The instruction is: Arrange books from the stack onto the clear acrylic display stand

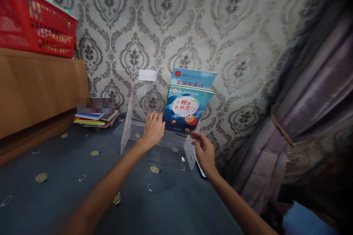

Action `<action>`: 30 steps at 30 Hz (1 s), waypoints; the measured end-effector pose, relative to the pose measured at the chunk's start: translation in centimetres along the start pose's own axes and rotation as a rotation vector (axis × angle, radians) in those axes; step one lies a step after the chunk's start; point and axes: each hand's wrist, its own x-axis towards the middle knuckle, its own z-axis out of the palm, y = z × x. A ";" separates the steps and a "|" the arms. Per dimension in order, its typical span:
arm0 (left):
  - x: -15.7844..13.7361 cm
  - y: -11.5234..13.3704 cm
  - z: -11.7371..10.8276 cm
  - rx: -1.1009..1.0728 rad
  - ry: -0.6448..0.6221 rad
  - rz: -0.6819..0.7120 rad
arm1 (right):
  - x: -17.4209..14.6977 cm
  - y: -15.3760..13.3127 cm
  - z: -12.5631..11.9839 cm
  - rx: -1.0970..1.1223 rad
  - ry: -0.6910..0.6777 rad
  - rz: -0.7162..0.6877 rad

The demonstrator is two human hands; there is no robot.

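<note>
Red basket (26, 22), purple curtain (264, 147) flank books (183, 117); left hand's (153, 129) grip unclear, right hand (204, 150) half-curled.

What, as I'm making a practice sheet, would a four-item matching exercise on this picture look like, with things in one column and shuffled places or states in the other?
1. Red basket
2. Front book
3. Clear stand
4. Curtain

A. Gathered by a tie
B. Overlapping another blue book
C. Upon the wooden cabinet
D. Standing on the dark blue cloth

Pairs: 1-C, 2-B, 3-D, 4-A
</note>
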 end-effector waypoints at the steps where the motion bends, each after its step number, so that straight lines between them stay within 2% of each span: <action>1: -0.4 -0.3 0.4 -0.013 0.043 0.022 | -0.9 -0.2 0.5 -0.009 -0.027 0.007; 4: -1.4 -1.2 1.4 -0.048 0.109 0.064 | -3.7 -0.9 2.5 -0.015 -0.130 0.029; 10: -2.7 -2.7 2.3 -0.088 0.162 0.064 | -8.8 -2.1 6.2 -0.004 -0.309 0.043; 14: -2.6 -3.6 2.2 -0.120 0.173 0.096 | -11.3 -2.4 7.3 -0.021 -0.332 0.009; 17: -2.3 -4.0 1.9 -0.133 0.198 0.076 | -11.8 -2.5 7.4 -0.036 -0.392 0.014; 25: -1.4 -4.5 -0.4 -0.222 0.208 0.031 | -11.1 -2.5 7.4 -0.044 -0.510 0.087; 28: -0.8 -4.8 -2.3 -0.245 0.230 0.014 | -11.2 -2.4 7.4 -0.042 -0.533 0.089; 30: -0.4 -4.8 -4.5 -0.268 0.288 0.011 | -11.3 -2.3 7.4 -0.031 -0.535 0.091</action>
